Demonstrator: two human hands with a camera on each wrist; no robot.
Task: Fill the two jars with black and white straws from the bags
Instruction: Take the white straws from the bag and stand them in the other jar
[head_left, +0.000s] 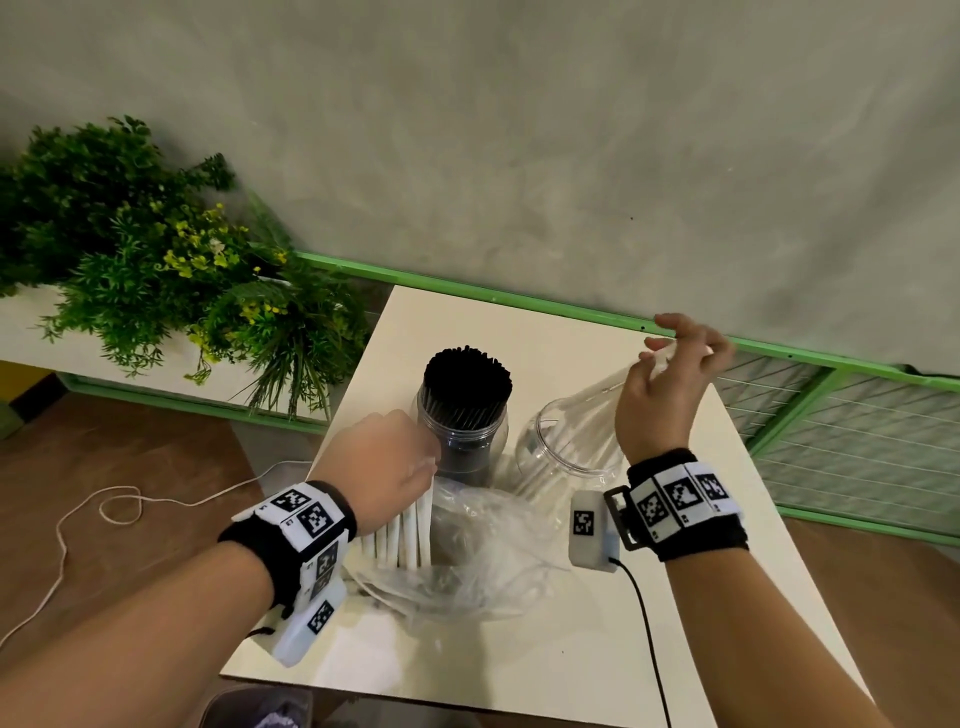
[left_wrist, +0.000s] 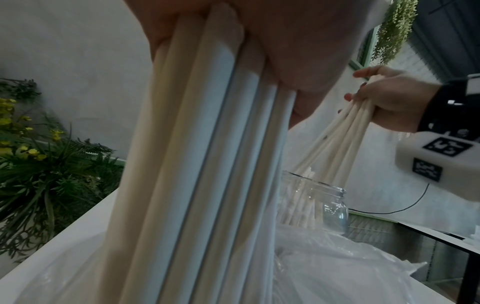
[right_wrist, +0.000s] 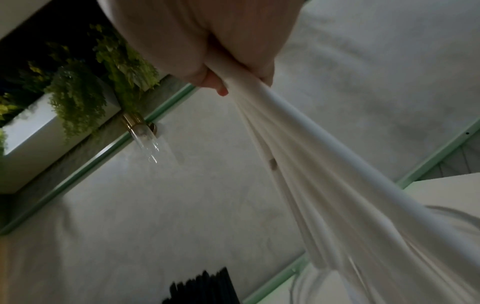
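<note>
Looks like a café-style interior where I'm working: grey plaster wall (head_left: 519, 130), green metal railing (head_left: 571, 309), leafy fake plants in white planter (head_left: 145, 249), small cream table (head_left: 571, 649).

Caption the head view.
Right hand lowers white straws into clear jar; left hand grips more.

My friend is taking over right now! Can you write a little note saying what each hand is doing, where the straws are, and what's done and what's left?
Left hand: its grip holds a bunch of white straws, their ends down in the plastic bag on the table.
Right hand: its grip holds another bunch of white straws by the top, their lower ends already inside the clear jar.
Done: the other jar is packed with black straws.
Left: let the right bunch drop into the clear jar, then add the left bunch and any white straws remaining in the bag.
</note>
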